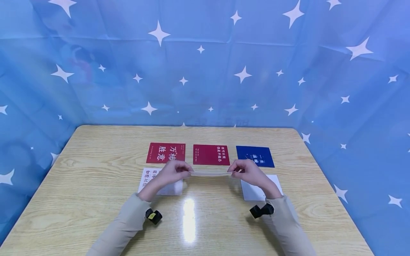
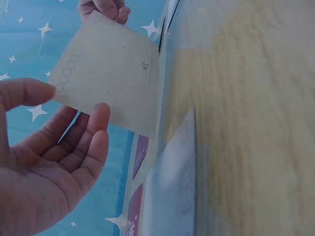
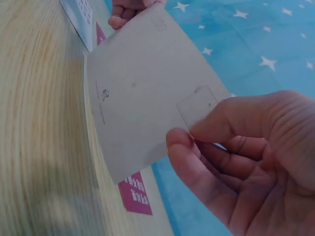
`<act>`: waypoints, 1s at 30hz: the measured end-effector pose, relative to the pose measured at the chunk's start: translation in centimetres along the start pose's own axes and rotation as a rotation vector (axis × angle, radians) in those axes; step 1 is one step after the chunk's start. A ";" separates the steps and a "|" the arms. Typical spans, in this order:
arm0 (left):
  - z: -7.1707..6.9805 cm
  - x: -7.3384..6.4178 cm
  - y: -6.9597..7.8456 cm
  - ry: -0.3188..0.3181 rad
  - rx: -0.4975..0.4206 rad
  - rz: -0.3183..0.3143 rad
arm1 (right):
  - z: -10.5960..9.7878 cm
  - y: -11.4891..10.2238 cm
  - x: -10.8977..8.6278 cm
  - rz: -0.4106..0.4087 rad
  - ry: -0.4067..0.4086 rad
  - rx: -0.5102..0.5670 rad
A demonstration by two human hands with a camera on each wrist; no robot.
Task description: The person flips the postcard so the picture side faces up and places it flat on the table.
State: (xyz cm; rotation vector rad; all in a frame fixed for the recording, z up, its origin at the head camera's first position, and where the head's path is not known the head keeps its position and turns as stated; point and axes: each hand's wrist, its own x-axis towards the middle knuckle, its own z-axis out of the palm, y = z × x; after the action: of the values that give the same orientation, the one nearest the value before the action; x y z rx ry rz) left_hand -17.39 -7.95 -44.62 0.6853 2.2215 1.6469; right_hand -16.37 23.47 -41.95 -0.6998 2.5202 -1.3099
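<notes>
A postcard is held up between both hands, nearly edge-on in the head view. My left hand pinches its left end, and my right hand pinches the other end between thumb and index finger. In the left wrist view the pale face of the postcard shows a row of small printed circles and a little emblem. The right wrist view shows a printed stamp box beside the right hand's fingertips. Beneath the left hand lies a white card; another white card lies beneath the right hand.
Behind the hands, a red card, a second red card and a blue card lie in a row on the wooden table. A blue star-patterned curtain hangs past the table's far edge.
</notes>
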 end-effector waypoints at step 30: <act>1.6 -0.8 -1.2 -0.036 0.107 -0.029 | 1.3 0.4 -1.2 0.003 -0.057 0.019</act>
State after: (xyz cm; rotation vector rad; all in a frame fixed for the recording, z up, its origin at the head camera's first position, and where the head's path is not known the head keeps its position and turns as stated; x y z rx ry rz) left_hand -16.16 -7.37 -46.24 0.7007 2.2956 1.4995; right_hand -14.93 23.29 -43.06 -0.7185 2.4593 -1.2924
